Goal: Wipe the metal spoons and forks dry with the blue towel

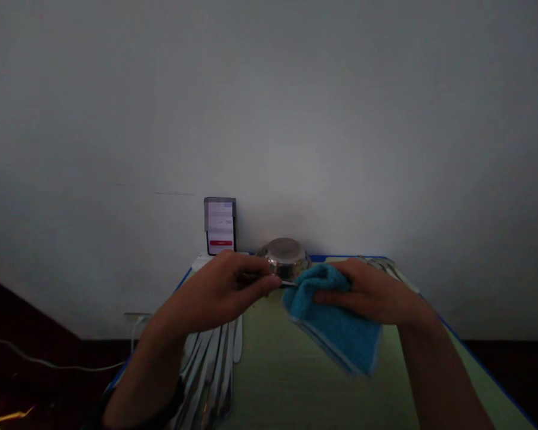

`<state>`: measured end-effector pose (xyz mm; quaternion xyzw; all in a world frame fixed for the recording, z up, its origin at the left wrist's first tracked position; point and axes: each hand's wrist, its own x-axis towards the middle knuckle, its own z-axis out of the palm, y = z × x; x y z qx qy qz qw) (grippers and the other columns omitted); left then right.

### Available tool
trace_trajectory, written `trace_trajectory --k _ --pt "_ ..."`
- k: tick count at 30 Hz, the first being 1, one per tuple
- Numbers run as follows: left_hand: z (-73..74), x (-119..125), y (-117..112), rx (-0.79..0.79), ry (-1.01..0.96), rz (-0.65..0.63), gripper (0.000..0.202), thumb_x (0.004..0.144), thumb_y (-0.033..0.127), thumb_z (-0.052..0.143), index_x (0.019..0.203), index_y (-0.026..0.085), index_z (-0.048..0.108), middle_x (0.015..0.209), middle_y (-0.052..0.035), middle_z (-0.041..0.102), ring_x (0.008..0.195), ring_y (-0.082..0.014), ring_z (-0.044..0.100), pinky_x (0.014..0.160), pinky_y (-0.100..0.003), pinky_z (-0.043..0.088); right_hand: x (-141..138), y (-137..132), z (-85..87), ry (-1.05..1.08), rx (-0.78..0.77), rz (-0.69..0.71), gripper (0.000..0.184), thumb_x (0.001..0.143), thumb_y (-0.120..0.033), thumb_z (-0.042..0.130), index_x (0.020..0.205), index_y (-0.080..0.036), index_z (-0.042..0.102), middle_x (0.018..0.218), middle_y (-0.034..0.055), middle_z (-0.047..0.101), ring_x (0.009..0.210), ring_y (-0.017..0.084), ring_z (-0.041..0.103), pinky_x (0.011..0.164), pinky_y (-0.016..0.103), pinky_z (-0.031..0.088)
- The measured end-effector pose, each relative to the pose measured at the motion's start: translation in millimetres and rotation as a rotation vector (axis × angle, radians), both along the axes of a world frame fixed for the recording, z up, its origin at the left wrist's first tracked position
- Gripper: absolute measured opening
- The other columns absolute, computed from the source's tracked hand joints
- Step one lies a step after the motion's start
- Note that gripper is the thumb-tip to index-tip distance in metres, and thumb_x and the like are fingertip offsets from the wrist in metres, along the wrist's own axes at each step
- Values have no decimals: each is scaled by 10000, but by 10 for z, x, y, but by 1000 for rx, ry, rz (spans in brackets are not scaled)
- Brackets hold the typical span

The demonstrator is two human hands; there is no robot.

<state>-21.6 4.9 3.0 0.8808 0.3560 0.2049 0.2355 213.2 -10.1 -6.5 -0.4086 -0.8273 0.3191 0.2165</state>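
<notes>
My left hand point(235, 283) is closed in a pinch on a thin piece of metal cutlery point(289, 283). Only a short bright length of it shows between my fingertips and the cloth, so its exact kind is hidden. My right hand point(363, 292) grips a blue towel cloth point(336, 334) with a pale edge. The cloth is bunched at the top around the cutlery's other end and its lower part hangs over the table. Just behind both hands, a shiny metal bowl point(286, 254) stands upside down.
Several table knives point(210, 370) lie side by side on the left of the green tabletop point(296, 382). More cutlery point(392, 270) lies at the back right. A lit phone point(221, 230) leans against the wall point(287, 119). A white cable point(49, 363) runs at the lower left.
</notes>
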Motion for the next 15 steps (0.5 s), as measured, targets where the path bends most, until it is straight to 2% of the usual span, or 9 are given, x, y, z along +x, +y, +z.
trace_trajectory --k 4,7,9,12,15 --pt "14 -5 -14 46 -88 58 301 853 327 457 645 137 564 502 56 390 462 -62 363 429 -170 269 -35 29 -29 57 71 -146 223 762 -408 597 834 -208 664 713 -26 659 637 121 583 540 203 428" --pt "22 8 -25 116 -140 106 309 845 309 467 601 136 544 490 58 378 454 -60 362 423 -168 269 -61 62 -52 180 127 -268 229 731 -417 628 831 -214 665 730 -25 661 657 127 585 549 211 431" --pt "21 42 -32 172 -157 146 304 846 300 464 607 135 556 482 57 395 447 -61 376 424 -169 275 -98 97 -82 313 176 -394 243 716 -426 640 820 -207 657 720 -23 652 642 125 576 540 214 428" --pt "-1 147 -54 270 -174 216 294 857 295 453 643 134 576 480 51 453 436 -65 411 430 -178 284 -183 162 -151 588 265 -666 285 709 -464 629 757 -183 620 650 -25 600 573 111 532 503 216 411" --pt "-47 289 -95 355 -195 232 282 869 278 446 650 141 557 493 55 476 417 -54 406 431 -178 277 -283 199 -215 857 274 -853 331 732 -508 577 695 -179 560 559 -44 504 477 92 450 446 217 376"
